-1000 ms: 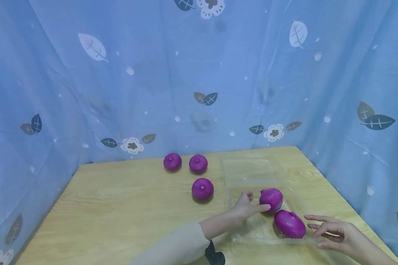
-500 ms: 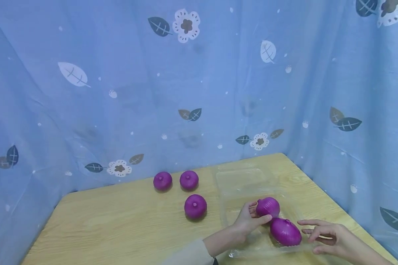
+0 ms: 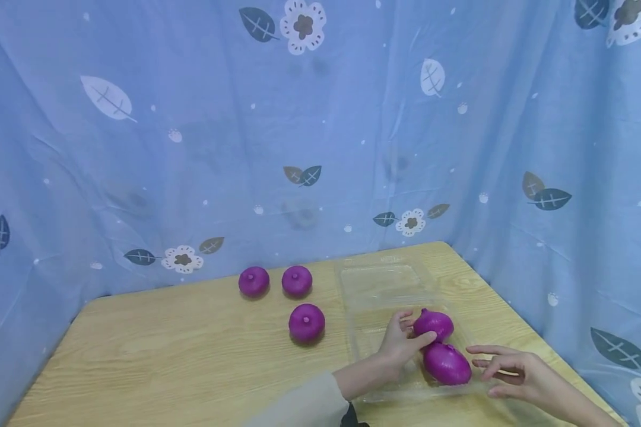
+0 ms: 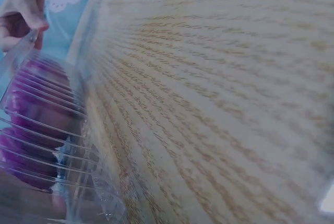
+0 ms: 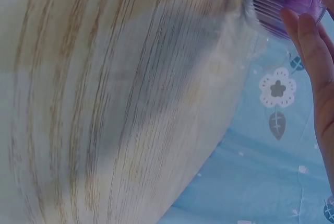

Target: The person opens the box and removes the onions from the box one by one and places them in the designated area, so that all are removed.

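Box: One clear plastic box [image 3: 355,341] lies on a wooden table [image 3: 181,350], its one lid [image 3: 376,277] folded out flat beyond its far side.
Onions inside: Two purple onions occupy the box's right half, the far onion [image 3: 439,321] and the near onion [image 3: 447,365], side by side.
Left hand: From the box's left, the left hand [image 3: 397,347] grasps the far onion between thumb and fingers; a pale sleeve [image 3: 310,403] covers the forearm.
Right hand: At the box's right rim, the right hand [image 3: 513,373] holds no onion, fingers loosely bent; contact with the rim cannot be told.
Loose onions: Three more, left of the box: a front onion [image 3: 307,324] nearest it, a middle onion [image 3: 297,281] and an outer onion [image 3: 254,281] farther back.
In the way: The near onion partly screens the far onion from the box's front; the box's ribbed wall crosses before both, seen from the left wrist.
Backdrop: One blue curtain [image 3: 219,148], patterned with leaves and flowers, hangs behind the box.
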{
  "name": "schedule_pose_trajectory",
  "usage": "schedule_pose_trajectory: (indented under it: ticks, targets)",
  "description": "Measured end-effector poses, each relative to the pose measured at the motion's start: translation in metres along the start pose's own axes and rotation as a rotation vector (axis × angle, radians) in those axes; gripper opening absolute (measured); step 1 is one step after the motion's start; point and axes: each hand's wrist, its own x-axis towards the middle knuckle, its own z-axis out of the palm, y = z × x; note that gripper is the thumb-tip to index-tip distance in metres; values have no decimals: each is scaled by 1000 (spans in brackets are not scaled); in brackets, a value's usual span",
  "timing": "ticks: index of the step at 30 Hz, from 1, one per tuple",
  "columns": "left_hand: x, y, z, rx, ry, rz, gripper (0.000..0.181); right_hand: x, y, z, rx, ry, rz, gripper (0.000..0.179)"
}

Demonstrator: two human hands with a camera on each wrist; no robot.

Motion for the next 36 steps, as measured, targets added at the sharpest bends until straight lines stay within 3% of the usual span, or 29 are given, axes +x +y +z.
schedule_pose_trajectory:
  ticks: [2, 9, 15, 22, 26, 30, 36]
  targets:
    - [0, -1, -1, 10, 9, 3, 53, 0, 1, 2, 7, 6, 1, 29]
    - [0, -2, 1, 33, -55, -12, 48, -3, 2, 6, 60, 27, 32, 30]
    - [3, -1, 3, 19, -20, -7, 50, -4, 3, 6, 24, 30, 10, 32]
    - [4, 3, 10, 22, -6, 34, 38, -5, 0, -3, -3, 22, -12, 33]
    - [6, 3, 10, 21, 51, 62, 40, -3, 0, -4, -15, 23, -19, 33]
    - [5, 1, 7, 72, 89, 48, 41, -1, 0, -1, -15, 21, -5, 33]
    - [4, 2, 2, 70, 46, 39, 40, 1, 1, 1, -5, 22, 2, 31]
